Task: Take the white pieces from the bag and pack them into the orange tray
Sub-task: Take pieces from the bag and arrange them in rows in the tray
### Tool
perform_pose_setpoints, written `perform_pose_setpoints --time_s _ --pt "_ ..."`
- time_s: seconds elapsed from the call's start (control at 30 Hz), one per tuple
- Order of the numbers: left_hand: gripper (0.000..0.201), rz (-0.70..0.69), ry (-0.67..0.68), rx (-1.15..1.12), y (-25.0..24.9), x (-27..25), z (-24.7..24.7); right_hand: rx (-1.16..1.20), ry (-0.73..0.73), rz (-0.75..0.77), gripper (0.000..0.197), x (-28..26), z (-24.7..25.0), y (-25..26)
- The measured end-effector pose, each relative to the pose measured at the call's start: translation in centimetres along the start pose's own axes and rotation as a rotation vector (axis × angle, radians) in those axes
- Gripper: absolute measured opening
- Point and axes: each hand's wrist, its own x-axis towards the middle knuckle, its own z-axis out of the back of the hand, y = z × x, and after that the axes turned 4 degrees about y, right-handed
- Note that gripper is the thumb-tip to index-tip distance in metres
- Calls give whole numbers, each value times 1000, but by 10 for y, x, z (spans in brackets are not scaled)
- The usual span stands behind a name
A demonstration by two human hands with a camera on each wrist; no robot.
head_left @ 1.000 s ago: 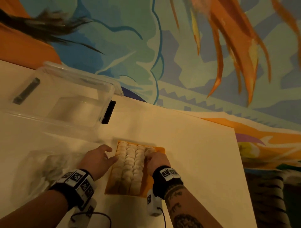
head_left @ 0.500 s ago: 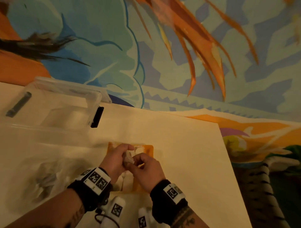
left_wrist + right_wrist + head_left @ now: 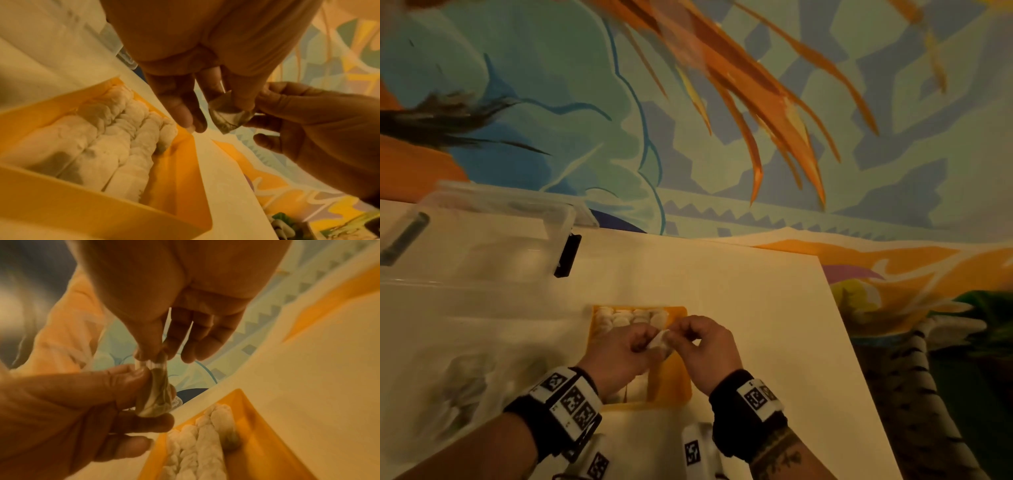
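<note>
The orange tray (image 3: 674, 387) lies on the white table, packed with rows of white pieces (image 3: 626, 317). Both hands meet just above its middle. My left hand (image 3: 643, 342) and right hand (image 3: 681, 337) pinch a small crumpled clear plastic packet (image 3: 658, 341) between them. In the left wrist view the packet (image 3: 228, 116) sits between my left hand (image 3: 205, 113) and right hand (image 3: 267, 116), above the tray (image 3: 61, 203) and white pieces (image 3: 107, 142). The right wrist view shows the packet (image 3: 158, 395) with a ridged strip at its top edge. The clear bag (image 3: 465, 387) lies at the left.
A clear plastic box (image 3: 482, 240) with a black latch (image 3: 566, 255) stands at the back left. The table's right edge (image 3: 842, 342) runs diagonally, with a painted floor beyond it.
A second ago my hands lay on either side of the tray. They have since come together over it and now pinch the small clear packet between them.
</note>
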Motion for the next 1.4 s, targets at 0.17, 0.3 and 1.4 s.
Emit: perform_pose_setpoints --time_s 0.17,0.3,1.4 --pt "12 -66 7 117 -1 -2 6 -112 71 139 13 3 -4 3" --pt "12 -5 -72 39 4 -1 8 17 23 36 16 4 -11 -1" --pt "50 387 -204 374 97 32 73 -464 160 -658 25 97 -77 -26"
